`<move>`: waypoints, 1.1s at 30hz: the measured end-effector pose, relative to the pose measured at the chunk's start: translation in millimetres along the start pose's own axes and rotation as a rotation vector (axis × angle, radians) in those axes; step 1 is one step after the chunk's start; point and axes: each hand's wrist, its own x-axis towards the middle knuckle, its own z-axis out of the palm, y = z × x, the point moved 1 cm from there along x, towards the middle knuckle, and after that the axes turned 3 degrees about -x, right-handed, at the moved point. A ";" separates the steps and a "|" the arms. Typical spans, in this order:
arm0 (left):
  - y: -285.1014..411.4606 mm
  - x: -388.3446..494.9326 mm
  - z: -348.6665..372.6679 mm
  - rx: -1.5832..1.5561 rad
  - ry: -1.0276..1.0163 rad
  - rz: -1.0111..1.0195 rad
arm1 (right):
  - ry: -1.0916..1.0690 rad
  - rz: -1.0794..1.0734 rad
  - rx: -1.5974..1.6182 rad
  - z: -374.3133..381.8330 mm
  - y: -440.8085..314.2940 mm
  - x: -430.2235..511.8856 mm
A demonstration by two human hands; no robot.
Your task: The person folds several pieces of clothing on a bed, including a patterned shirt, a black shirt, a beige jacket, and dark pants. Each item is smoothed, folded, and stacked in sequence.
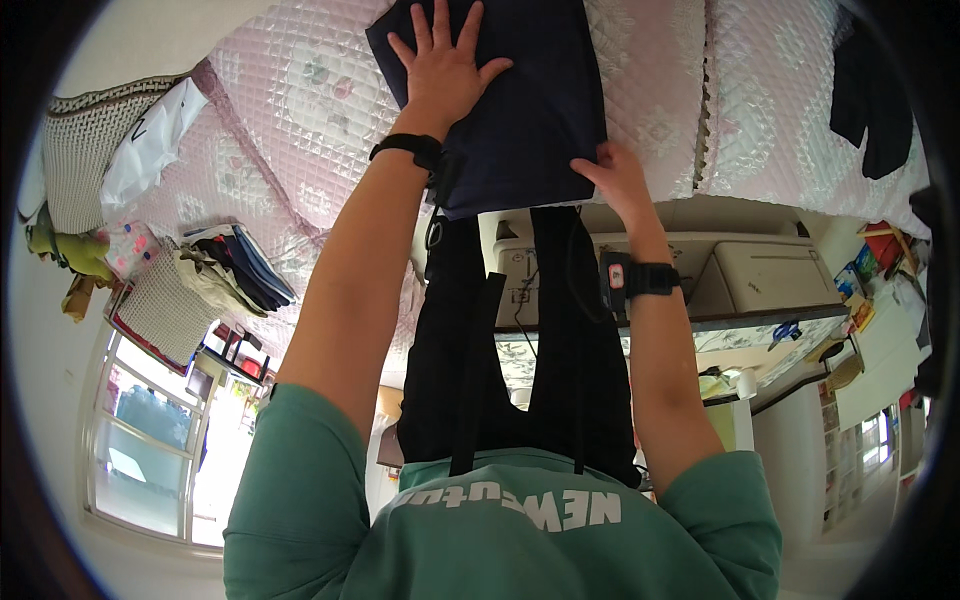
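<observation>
A dark navy folded cloth (525,112), seemingly a garment, lies on a pink quilted bedspread (645,97) in front of me. My left hand (446,71) presses flat on its upper part, palm down and fingers spread. At the near right corner of the cloth is my right hand (615,176). Its thumb rests over the fabric, and the other fingers curl at the side edge, partly hidden. Both wrists wear black straps with small devices.
Folded clothes (236,266) are stacked on the bed at left, near a white plastic bag (150,150) and a woven cushion (82,157). A black garment (870,97) lies at far right. Behind my legs stands a cabinet with a beige box (772,277).
</observation>
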 end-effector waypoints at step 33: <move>13.0 -296.6 58.1 -1.936 -0.480 -1.053 | 0.603 0.123 0.146 18.3 21.0 -25.0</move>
